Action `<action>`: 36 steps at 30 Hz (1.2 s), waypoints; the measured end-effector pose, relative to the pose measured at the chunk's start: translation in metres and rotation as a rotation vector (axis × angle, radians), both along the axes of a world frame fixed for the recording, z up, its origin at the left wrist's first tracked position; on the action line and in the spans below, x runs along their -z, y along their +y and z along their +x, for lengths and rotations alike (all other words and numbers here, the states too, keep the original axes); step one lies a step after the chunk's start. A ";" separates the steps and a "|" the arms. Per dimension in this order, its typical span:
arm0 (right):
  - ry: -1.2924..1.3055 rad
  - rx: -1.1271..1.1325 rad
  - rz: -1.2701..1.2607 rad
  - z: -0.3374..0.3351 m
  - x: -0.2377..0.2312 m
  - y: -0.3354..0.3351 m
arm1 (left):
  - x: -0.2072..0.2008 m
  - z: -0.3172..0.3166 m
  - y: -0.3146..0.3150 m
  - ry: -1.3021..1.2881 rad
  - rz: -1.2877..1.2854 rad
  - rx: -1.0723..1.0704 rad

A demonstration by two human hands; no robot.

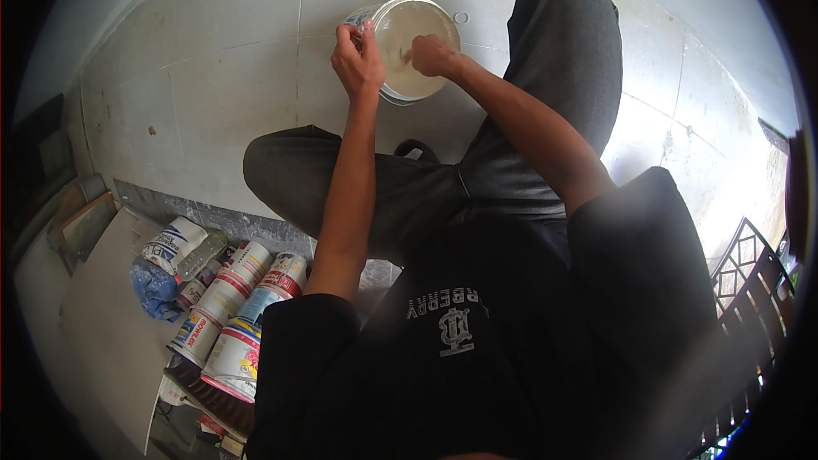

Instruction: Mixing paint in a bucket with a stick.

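Note:
A white bucket (364,14) stands on the tiled floor in front of me, its mouth toward me. Cloudy, pale beige liquid (419,20) fills part of it. My left hand (358,60) is closed on the bucket's left rim, thumb pointing up along the edge. Over the bucket's mouth, my right hand (434,56) is held in a fist. A small light brown bit shows just left of its fingers at the liquid, perhaps the end of a stirring tool, but the fist hides most of it.
A small white ring (461,17) lies right of the bucket. My bent legs flank the near side. At lower left, several paint cans (223,296) are grouped beside a plastic bag (173,241) and a blue cloth (156,290). A dark metal grille (758,307) stands at the right.

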State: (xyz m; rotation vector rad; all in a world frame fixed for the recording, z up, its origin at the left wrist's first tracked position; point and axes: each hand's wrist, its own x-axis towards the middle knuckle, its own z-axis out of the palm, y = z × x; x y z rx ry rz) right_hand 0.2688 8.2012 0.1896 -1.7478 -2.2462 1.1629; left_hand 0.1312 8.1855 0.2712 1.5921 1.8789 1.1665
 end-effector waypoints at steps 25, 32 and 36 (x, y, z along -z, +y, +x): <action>-0.027 0.073 -0.194 -0.008 -0.027 -0.009 | -0.001 -0.002 -0.002 0.024 -0.035 0.040; 0.003 0.015 -0.216 -0.009 -0.033 -0.010 | 0.005 -0.005 -0.002 0.049 -0.010 0.037; 0.046 0.159 -0.111 -0.006 -0.027 -0.004 | 0.001 0.002 -0.001 0.013 0.010 0.046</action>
